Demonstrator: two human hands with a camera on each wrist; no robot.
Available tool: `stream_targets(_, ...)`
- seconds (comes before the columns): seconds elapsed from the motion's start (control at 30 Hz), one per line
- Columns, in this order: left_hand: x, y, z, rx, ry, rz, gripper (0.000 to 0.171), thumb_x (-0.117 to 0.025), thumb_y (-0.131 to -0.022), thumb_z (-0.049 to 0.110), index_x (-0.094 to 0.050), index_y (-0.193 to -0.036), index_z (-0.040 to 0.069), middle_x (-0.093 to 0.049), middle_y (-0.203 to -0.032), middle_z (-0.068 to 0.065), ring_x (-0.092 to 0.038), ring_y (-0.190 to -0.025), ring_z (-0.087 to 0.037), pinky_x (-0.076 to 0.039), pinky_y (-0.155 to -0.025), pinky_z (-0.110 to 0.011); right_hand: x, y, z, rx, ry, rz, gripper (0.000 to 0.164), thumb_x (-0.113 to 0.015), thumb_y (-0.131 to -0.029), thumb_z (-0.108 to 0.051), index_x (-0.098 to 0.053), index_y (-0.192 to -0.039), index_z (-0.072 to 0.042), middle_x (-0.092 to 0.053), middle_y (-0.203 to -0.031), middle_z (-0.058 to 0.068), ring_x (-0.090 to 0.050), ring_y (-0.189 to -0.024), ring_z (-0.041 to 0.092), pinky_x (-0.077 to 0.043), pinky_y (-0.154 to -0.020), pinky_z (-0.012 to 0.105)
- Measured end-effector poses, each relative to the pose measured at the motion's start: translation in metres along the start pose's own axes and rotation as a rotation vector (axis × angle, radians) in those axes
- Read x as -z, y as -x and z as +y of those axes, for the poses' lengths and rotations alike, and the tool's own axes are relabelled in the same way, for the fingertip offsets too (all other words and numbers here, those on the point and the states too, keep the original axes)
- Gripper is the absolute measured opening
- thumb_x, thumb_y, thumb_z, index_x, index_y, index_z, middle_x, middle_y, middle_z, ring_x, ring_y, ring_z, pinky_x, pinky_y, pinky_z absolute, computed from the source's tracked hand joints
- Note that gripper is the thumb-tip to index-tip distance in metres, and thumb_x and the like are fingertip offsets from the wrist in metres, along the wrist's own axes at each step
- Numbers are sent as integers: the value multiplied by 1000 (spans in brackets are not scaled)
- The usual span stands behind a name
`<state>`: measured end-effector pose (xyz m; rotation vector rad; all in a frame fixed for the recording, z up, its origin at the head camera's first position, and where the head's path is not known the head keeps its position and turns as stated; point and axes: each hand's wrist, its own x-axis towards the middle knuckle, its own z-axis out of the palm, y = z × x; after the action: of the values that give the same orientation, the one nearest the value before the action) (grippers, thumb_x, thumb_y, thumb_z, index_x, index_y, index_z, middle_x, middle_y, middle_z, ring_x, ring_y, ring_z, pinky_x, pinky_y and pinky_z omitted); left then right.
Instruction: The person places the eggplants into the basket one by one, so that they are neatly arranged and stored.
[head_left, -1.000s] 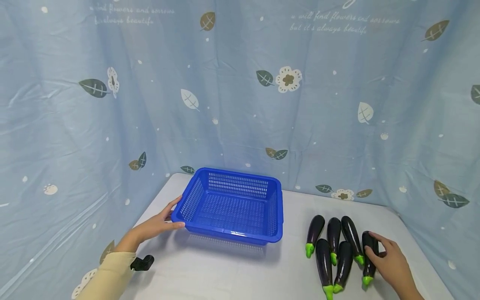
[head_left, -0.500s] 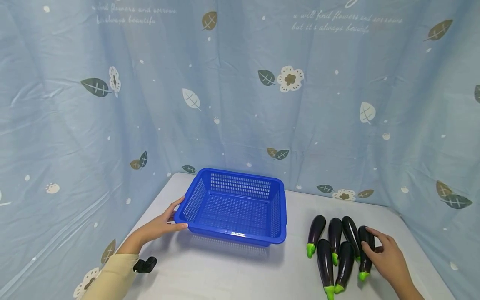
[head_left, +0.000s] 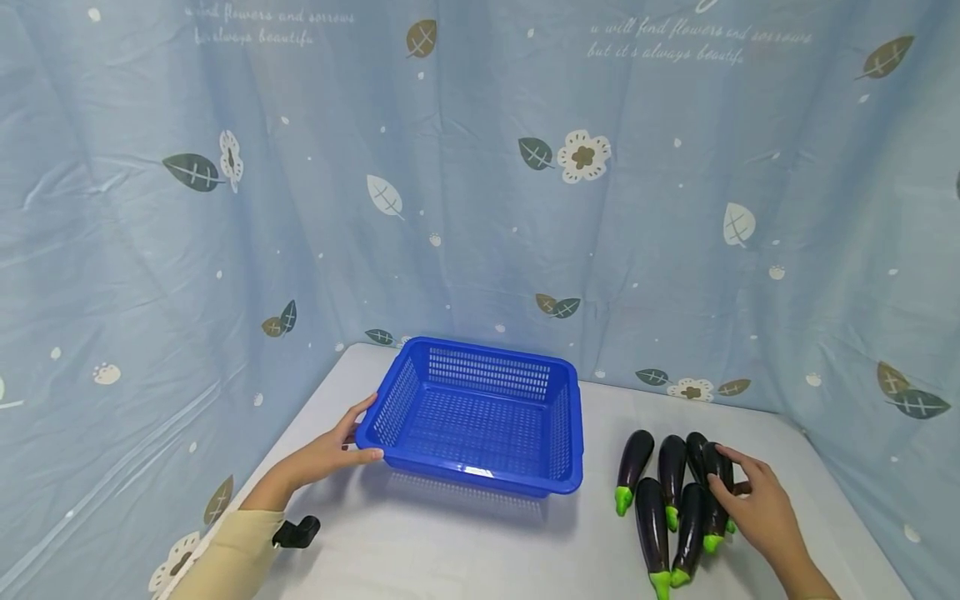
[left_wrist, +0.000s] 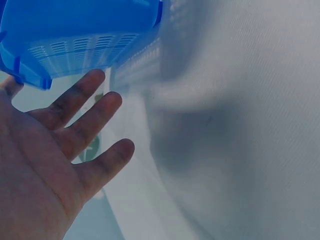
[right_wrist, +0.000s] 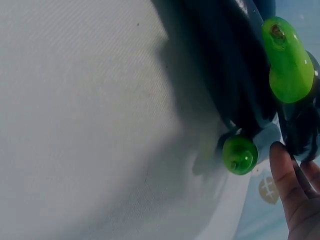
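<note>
A blue plastic basket [head_left: 480, 417] with perforated walls stands on the white table, its inside bare. My left hand [head_left: 322, 458] grips its near left corner, thumb along the front rim and forefinger at the left side; the other fingers spread free below the rim in the left wrist view. My right hand [head_left: 757, 504] holds a dark eggplant [head_left: 717, 492] between thumb and fingers. It overlaps another eggplant [head_left: 696, 450] in the head view. In the right wrist view the held one's green stem [right_wrist: 290, 62] points toward the camera, above a lying eggplant's stem [right_wrist: 240, 155].
Several more eggplants lie to the left of the right hand, including one nearest the basket [head_left: 636, 458] and one at the front [head_left: 652, 529]. A small black object [head_left: 297, 532] shows by the left sleeve [head_left: 232, 554]. A patterned blue curtain [head_left: 480, 208] hangs behind the table.
My right hand has carried the eggplant leftward, over its neighbour in the head view. The basket and my left hand have shifted slightly to the right.
</note>
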<state>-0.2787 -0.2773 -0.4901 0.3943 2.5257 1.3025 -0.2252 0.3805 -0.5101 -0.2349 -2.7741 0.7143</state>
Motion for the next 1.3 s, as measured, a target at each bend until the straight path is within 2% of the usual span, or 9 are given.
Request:
stream_targets(0.17, -4, 0, 3, -2, 0, 1, 100, -73, -93, 39, -4, -164, 29, -51, -142, -21, -51, -130, -41, -44, -101, -61, 0, 0, -5, 29, -30, 7, 58, -66, -97, -31, -50, -143, 0, -45, -134, 34, -65, -87, 37, -50, -60, 36)
stream_targets(0.47, -13, 0, 10, -12, 3, 9, 100, -74, -93, 39, -4, -164, 28, -52, -141, -21, -50, -131, -44, -40, -103, -67, -3, -1, -16, 57, -41, 5, 59, -66, -98, -32, -49, -146, -1, -44, -136, 34, -64, -91, 39, -54, -64, 42)
stream_targets(0.67, -18, -1, 10, -12, 10, 13, 100, -74, -92, 40, -5, -164, 31, -51, -143, -22, -50, -131, -42, -38, -103, -68, -6, -1, -25, 59, -40, 9, 59, -66, -98, -33, -49, -146, -2, -43, -137, 34, -64, -94, 41, -56, -69, 51)
stream_targets(0.8, -21, -2, 10, -13, 15, 15, 101, -74, -92, 40, -5, -164, 31, -50, -145, -23, -51, -132, -41, -38, -104, -69, -6, -3, -31, 65, -45, 5, 59, -65, -99, -34, -49, -146, -3, -43, -138, 33, -62, -94, 39, -54, -66, 47)
stream_targets(1.0, -25, -2, 12, 4, 0, 24, 101, -75, -91, 43, -6, -164, 33, -53, -143, -19, -50, -133, -40, -37, -104, -69, -9, -5, -35, 123, -62, 41, 55, -68, -98, -30, -53, -144, -4, -47, -135, 31, -62, -88, 34, -50, -63, 39)
stream_targets(1.13, -26, -2, 15, -5, -10, 28, 101, -75, -90, 42, -7, -164, 31, -52, -143, -20, -49, -133, -43, -36, -103, -72, -13, -7, -40, 154, -78, 60, 53, -68, -97, -29, -54, -143, -4, -49, -135, 30, -62, -86, 31, -49, -63, 37)
stream_targets(1.3, -28, -1, 17, -21, 2, 20, 101, -76, -91, 40, -7, -164, 30, -51, -144, -22, -48, -134, -44, -36, -103, -72, -15, -8, -48, 159, -101, 54, 53, -67, -98, -28, -53, -144, -5, -48, -136, 30, -64, -91, 36, -52, -63, 40)
